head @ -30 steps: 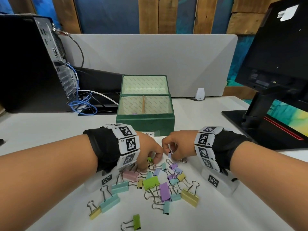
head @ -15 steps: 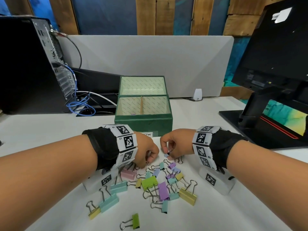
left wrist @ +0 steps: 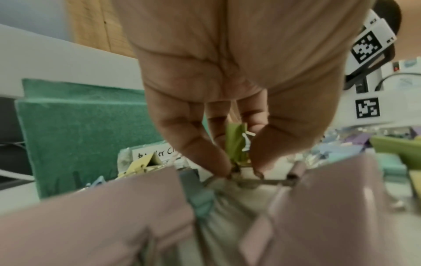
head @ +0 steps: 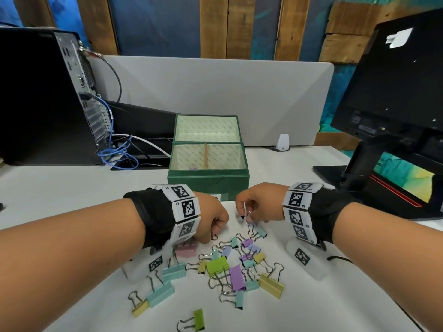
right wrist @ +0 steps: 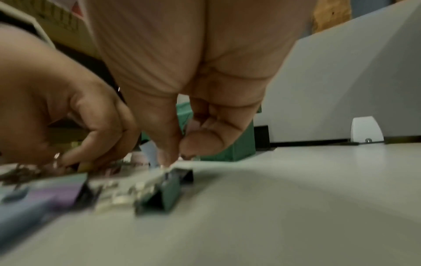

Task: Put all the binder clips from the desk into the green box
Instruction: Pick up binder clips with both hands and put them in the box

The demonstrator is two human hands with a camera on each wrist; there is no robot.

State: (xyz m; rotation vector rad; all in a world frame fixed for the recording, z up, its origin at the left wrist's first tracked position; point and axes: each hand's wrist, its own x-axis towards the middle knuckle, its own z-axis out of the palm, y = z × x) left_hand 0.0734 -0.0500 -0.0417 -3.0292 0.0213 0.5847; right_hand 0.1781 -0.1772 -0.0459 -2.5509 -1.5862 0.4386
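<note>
Several pastel binder clips point(head: 217, 265) lie in a heap on the white desk point(head: 60, 188) under my wrists. Just behind them the green box point(head: 208, 185) stands open, its lid tipped back and a divider inside. My left hand point(head: 213, 224) hovers at the heap's far left edge, thumb and fingers pinching a small green clip point(left wrist: 237, 144), hidden in the head view. My right hand point(head: 249, 207) pinches a small pale blue clip point(head: 241, 218) just above the desk, in front of the box. In the right wrist view the right hand's fingertips point(right wrist: 168, 158) point down over a dark green clip point(right wrist: 164, 194).
A black computer tower point(head: 40, 97) with blue cables point(head: 117, 154) stands at the back left. On the right are a monitor point(head: 395, 80) and its stand point(head: 364, 168). A grey partition point(head: 215, 97) closes the desk's back, with a small white device point(head: 282, 142) at its foot.
My left hand has closed its fingers round the small green clip from the heap's top edge. My right hand has risen slightly with the pale blue clip.
</note>
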